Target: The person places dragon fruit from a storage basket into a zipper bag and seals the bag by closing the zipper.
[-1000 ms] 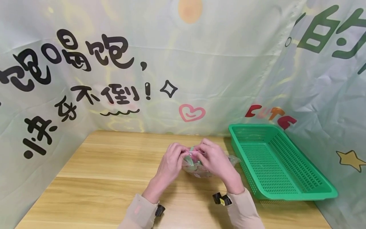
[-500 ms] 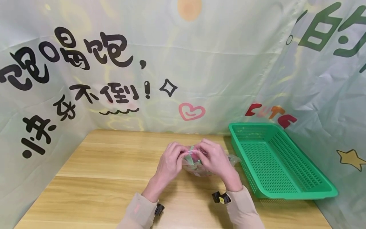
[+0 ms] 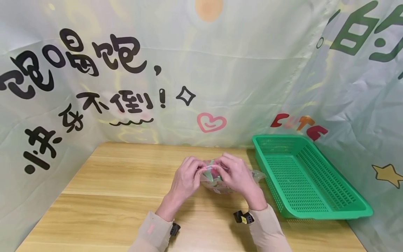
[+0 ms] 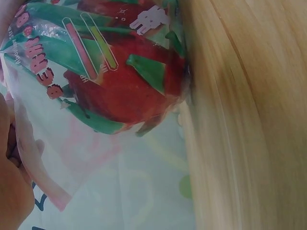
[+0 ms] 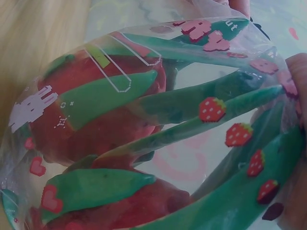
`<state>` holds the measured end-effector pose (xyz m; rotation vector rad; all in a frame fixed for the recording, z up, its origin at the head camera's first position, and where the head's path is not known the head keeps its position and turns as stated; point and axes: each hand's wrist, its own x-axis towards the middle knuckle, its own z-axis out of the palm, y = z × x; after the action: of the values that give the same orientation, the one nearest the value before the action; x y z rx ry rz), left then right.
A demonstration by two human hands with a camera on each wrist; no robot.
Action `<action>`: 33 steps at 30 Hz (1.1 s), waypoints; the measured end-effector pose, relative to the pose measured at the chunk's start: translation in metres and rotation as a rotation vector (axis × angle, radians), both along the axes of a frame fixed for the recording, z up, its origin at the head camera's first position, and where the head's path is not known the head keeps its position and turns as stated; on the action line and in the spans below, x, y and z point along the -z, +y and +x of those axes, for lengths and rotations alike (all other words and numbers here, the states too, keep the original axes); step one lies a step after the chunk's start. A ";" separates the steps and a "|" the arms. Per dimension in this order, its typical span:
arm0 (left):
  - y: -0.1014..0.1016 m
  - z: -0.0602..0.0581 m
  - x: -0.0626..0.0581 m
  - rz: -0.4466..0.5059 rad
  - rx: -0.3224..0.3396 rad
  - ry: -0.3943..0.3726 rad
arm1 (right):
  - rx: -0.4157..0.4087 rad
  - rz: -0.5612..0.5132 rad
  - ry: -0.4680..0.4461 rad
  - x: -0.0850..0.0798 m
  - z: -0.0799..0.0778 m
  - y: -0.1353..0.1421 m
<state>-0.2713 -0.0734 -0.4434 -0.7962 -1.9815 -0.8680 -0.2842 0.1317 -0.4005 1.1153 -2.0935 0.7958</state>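
Observation:
Between my hands is a clear plastic bag printed with strawberries, hearts and a white rabbit. Inside it, the right wrist view shows red dragon fruit with long green pointed scales. My left hand pinches the bag's upper edge from the left, thumb and fingers close together. From the right, my right hand pinches the same edge, its fingertips near those of the left. The fruit's far side is hidden by the hands in the head view. The bag's lower part sits low over the wooden table.
A green perforated plastic basket stands on the right of the table, just beyond the bag's right corner. Printed cloth encloses the table at the back and sides. Black wrist cameras are strapped at both sleeves.
Both hands stay on the bag's edge, with only slight finger movement along it. The head view has shifted a little.

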 end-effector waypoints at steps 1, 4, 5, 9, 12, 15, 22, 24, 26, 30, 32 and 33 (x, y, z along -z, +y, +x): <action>0.000 0.000 0.000 -0.003 0.000 0.000 | 0.000 0.000 0.002 0.000 0.000 0.000; -0.001 0.000 0.001 -0.007 -0.001 -0.001 | -0.003 -0.003 0.003 0.001 -0.001 0.000; -0.001 -0.001 0.001 -0.008 -0.001 0.003 | -0.003 -0.003 0.001 0.001 -0.001 0.000; -0.001 -0.002 0.001 -0.008 0.003 0.013 | -0.002 0.001 -0.005 0.002 -0.001 0.000; -0.002 -0.002 0.002 -0.009 0.006 0.017 | -0.002 -0.001 0.001 0.003 -0.001 0.000; -0.003 -0.003 0.003 -0.012 0.007 0.009 | -0.003 -0.006 0.011 0.003 -0.002 -0.001; -0.006 -0.003 0.003 -0.017 0.010 0.009 | -0.005 -0.012 0.004 0.002 -0.002 -0.003; -0.006 -0.003 0.003 -0.014 0.012 0.008 | -0.007 -0.010 -0.002 0.001 -0.002 -0.003; -0.007 -0.004 0.003 -0.009 0.013 0.006 | -0.008 -0.006 -0.003 0.000 -0.002 -0.003; -0.005 -0.005 0.002 -0.017 0.001 0.008 | -0.009 -0.017 0.002 0.000 -0.002 -0.003; -0.004 -0.005 0.001 -0.026 -0.008 0.014 | -0.018 -0.025 0.005 0.000 -0.002 -0.002; -0.004 -0.004 -0.001 -0.030 -0.013 0.017 | -0.023 -0.030 0.005 0.000 -0.002 -0.002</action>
<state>-0.2756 -0.0773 -0.4429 -0.8046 -1.9867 -0.8228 -0.2857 0.1295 -0.4005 1.1259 -2.0608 0.8319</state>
